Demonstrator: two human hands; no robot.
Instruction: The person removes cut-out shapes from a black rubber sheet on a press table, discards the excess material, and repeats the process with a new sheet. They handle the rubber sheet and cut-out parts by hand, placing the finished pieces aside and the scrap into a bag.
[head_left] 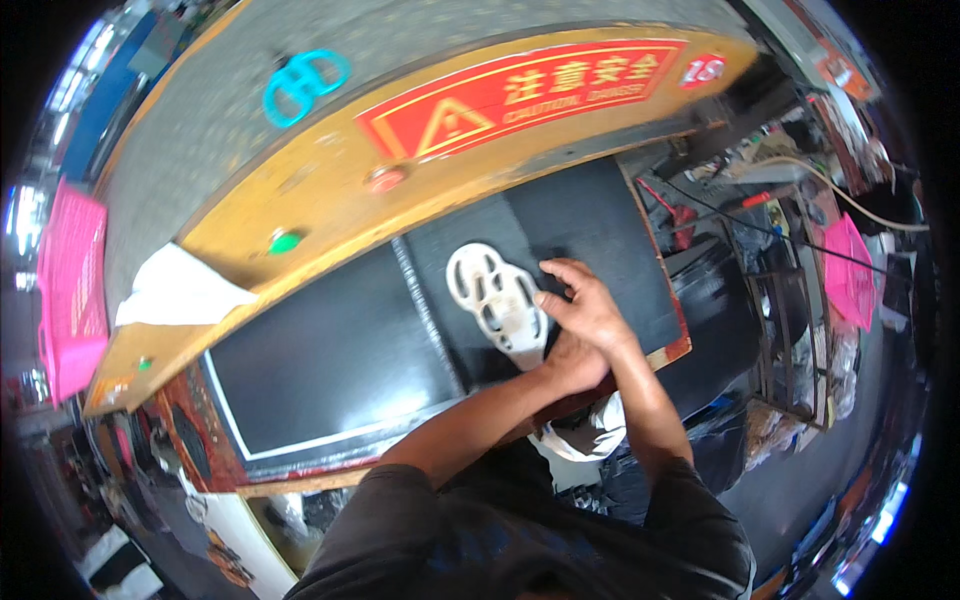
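A flat white piece (516, 312) with several oval cut-outs, tapering to a narrow near end, lies on the black work surface (330, 350). My right hand (587, 305) is over its right edge, thumb and fingers stretched apart. The thumb tip is at the edge of the piece; whether it touches cannot be told. My left hand (575, 364) is by the narrow end, beneath the right wrist. Its fingers are hidden, so a hold on the piece cannot be made out.
A yellow machine beam (330, 215) crosses behind the surface, bearing a red warning label (440, 125), a red button (387, 178) and a green button (285, 243). Teal-handled scissors (290, 92) and white sheet material (180, 290) lie on top. Pink baskets (75, 285) (848, 270) stand either side.
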